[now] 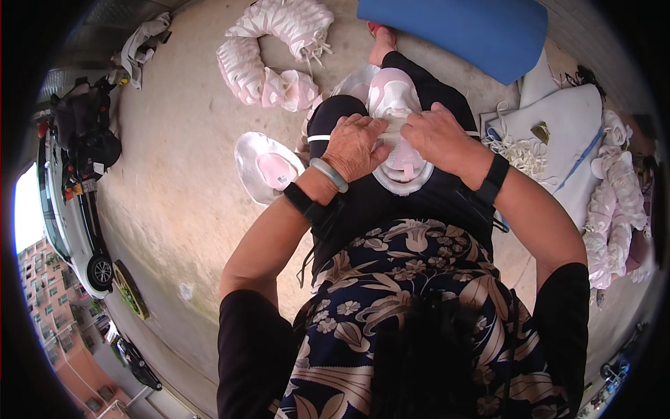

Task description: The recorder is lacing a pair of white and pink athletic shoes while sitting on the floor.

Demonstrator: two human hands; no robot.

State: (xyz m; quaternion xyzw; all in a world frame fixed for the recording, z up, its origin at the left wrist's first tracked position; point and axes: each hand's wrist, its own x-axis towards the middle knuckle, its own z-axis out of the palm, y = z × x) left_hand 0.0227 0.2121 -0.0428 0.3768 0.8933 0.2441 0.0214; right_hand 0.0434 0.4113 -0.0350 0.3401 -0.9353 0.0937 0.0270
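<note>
A white and pink sneaker [392, 87] lies across my lap between my thighs, its toe pointing away from me and its heel towards my belly. My left hand [354, 148] grips the left side of its lacing area, fingers bent and thumb near the tongue. Opposite it, my right hand [438, 138] has its fingers closed on the right side of the same area. Both hands meet near the middle of the sneaker, and my fingers partly hide the tongue and eyelets. Whether a lace is between my fingertips I cannot tell.
Nested white and pink shoe uppers [241, 45] curve across the floor ahead. A single shoe piece [269, 167] lies left of my knee. Bundled white laces [534, 157] rest on a pale sheet [569, 115] at right, near more stacked uppers [614, 216]. A blue panel [453, 28] lies ahead.
</note>
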